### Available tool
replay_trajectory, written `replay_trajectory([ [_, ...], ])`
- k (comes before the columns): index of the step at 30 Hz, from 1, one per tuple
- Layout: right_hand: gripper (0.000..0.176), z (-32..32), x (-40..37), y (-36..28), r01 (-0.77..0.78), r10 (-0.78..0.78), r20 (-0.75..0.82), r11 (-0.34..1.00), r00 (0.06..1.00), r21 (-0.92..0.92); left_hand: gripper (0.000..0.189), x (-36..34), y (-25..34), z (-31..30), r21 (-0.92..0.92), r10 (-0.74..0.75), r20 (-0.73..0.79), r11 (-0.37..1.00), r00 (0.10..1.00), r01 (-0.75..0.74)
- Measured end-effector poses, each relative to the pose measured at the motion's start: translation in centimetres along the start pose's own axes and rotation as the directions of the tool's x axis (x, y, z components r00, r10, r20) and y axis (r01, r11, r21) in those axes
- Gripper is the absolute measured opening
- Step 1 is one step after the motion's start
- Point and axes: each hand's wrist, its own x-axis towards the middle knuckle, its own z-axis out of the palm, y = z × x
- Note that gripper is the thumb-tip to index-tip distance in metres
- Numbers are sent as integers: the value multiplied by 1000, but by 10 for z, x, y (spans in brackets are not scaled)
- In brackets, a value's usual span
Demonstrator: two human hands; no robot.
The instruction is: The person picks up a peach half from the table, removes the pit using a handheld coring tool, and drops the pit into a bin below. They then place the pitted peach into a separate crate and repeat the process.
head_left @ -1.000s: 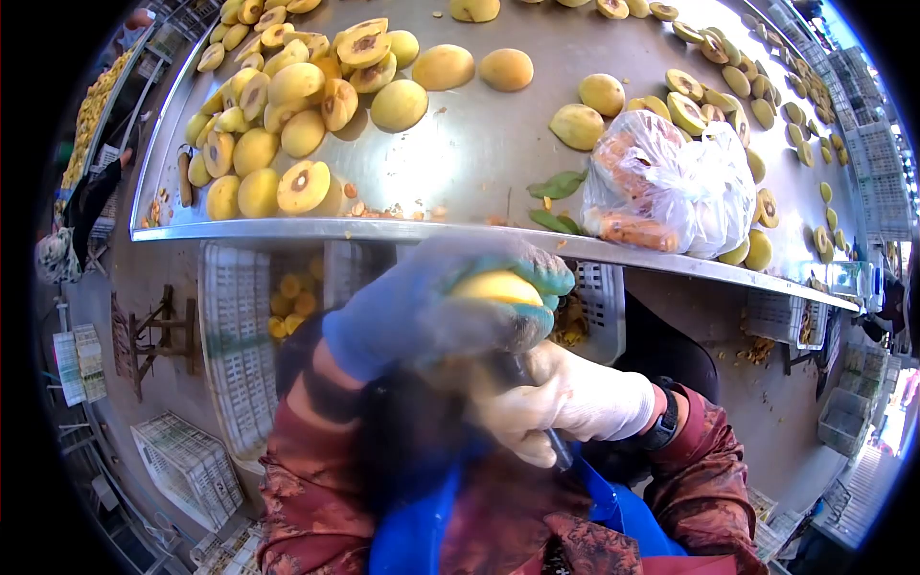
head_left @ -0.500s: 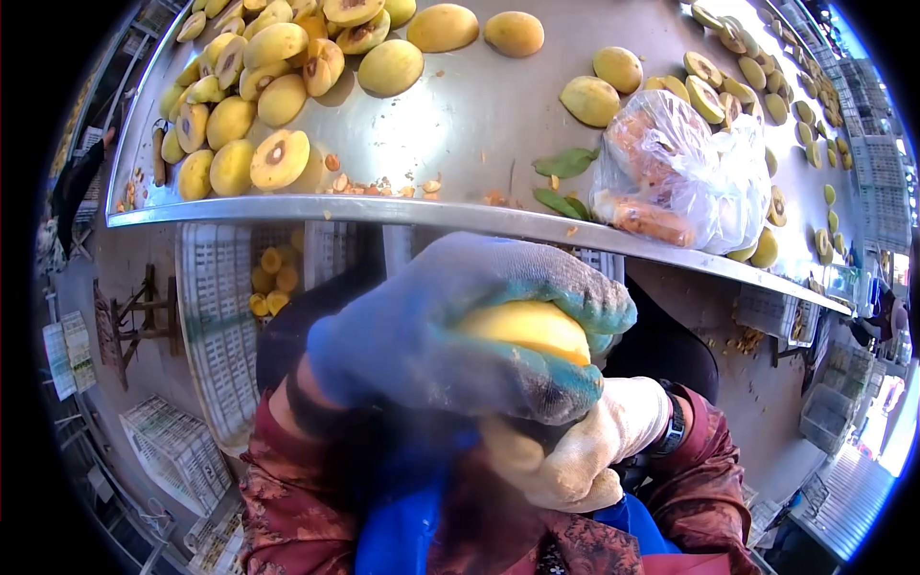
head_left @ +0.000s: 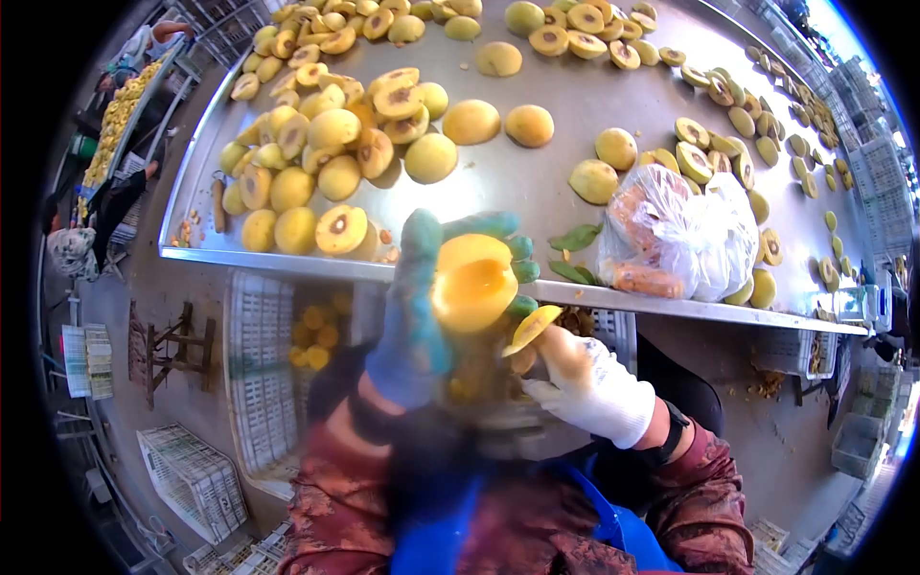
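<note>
A hollowed yellow peach half [head_left: 474, 287], its cut face and pit cavity turned up, rests in my left hand [head_left: 414, 297]. The blue-green gloved fingers are curled around it, just at the table's front edge. My right hand [head_left: 599, 388], in a white glove with a stained thumb side, is closed a little lower and to the right. From its fingers sticks a thin, pointed yellow piece [head_left: 532, 332], close to the peach half; what else the fingers hold is hidden.
The metal table [head_left: 522, 192] carries a heap of halved peaches [head_left: 331, 129], a plastic bag [head_left: 685, 235] and green leaves [head_left: 575, 238]. White crates [head_left: 192, 479] and a wooden stool [head_left: 177, 347] stand on the floor. People work at another table at far left.
My hands have come apart. The left turned over, showing the peach's hollow cut face, and moved up towards the table; the right moved up and shows a yellow piece. The view tilted upward.
</note>
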Motion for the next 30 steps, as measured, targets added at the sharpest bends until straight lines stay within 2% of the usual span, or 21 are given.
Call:
replay_trajectory([
  [2, 25, -3, -2, 9, 44, 64, 275, 927, 959, -371, 67, -3, 12, -4, 72, 73, -13, 995, 997, -72],
  [4, 21, 13, -15, 35, 49, 271, 378, 755, 885, -654, 67, -17, 31, -5, 193, 172, -46, 968, 984, -160],
  [5, 20, 30, -27, 67, 29, 337, 352, 685, 873, -728, 66, -27, 40, -9, 251, 221, -65, 947, 973, -199],
  [6, 18, 22, -24, 63, 13, 233, 330, 800, 915, -599, 62, -38, 51, -17, 411, 344, -142, 873, 928, -261],
  [7, 18, 19, -24, 59, 42, 188, 323, 806, 927, -591, 54, -54, 67, -24, 480, 330, -123, 845, 936, -235],
  [9, 18, 17, -27, 54, 83, 110, 292, 814, 950, -575, 44, -80, 95, -64, 860, 477, -207, 506, 854, -74],
  [10, 20, 22, -29, 60, 85, 142, 332, 807, 932, -584, 53, -89, 119, -86, 984, 486, -60, -117, 872, 132],
  [11, 20, 22, -27, 57, 95, 120, 340, 829, 933, -551, 54, -93, 128, -91, 857, 500, -15, -440, 866, 269],
  [12, 20, 20, -26, 50, 104, 99, 349, 848, 932, -519, 56, -96, 134, -94, 611, 499, 30, -695, 866, 379],
  [13, 20, 19, -24, 45, 113, 80, 359, 866, 930, -487, 58, -96, 137, -95, 283, 483, 71, -849, 873, 446],
  [14, 25, 17, -21, 44, 104, 68, 375, 901, 924, -422, 64, -90, 139, -92, 542, 545, 25, -712, 838, 447],
  [16, 31, 20, -15, 40, 76, 83, 398, 927, 914, -368, 64, -61, 139, -97, 641, 489, 131, -706, 863, 303],
  [17, 33, 21, -12, 37, 63, 89, 409, 937, 908, -344, 64, -44, 138, -99, 682, 464, 188, -696, 866, 226],
  [20, 41, 16, -6, 27, 63, 19, 362, 975, 932, -215, 56, 6, 123, -89, 570, 365, 108, -785, 925, 243],
  [22, 42, 8, 1, 17, 111, -72, 279, 985, 958, -130, 52, 27, 119, -86, 688, 226, -54, -698, 973, 200],
  [23, 40, 8, 3, 17, 88, -69, 244, 994, 967, -69, 50, 33, 116, -87, 739, 136, -130, -647, 982, 187],
  [25, 36, 9, 7, 17, 54, -64, 175, 997, 983, 58, 46, 33, 108, -92, 854, 132, -2, -515, 991, 71],
  [27, 32, 8, 12, 17, -53, 23, 144, 976, 989, 209, 46, 35, 104, -88, 910, 154, 85, -414, 984, -13],
  [28, 31, 4, 14, 14, -16, 7, 59, 988, 998, 154, 44, 33, 100, -84, 953, 166, 101, -299, 981, -48],
  [30, 34, 0, 18, 10, -41, 63, -96, 977, 993, 210, 44, 30, 93, -69, 992, 150, 124, -33, 981, -120],
])
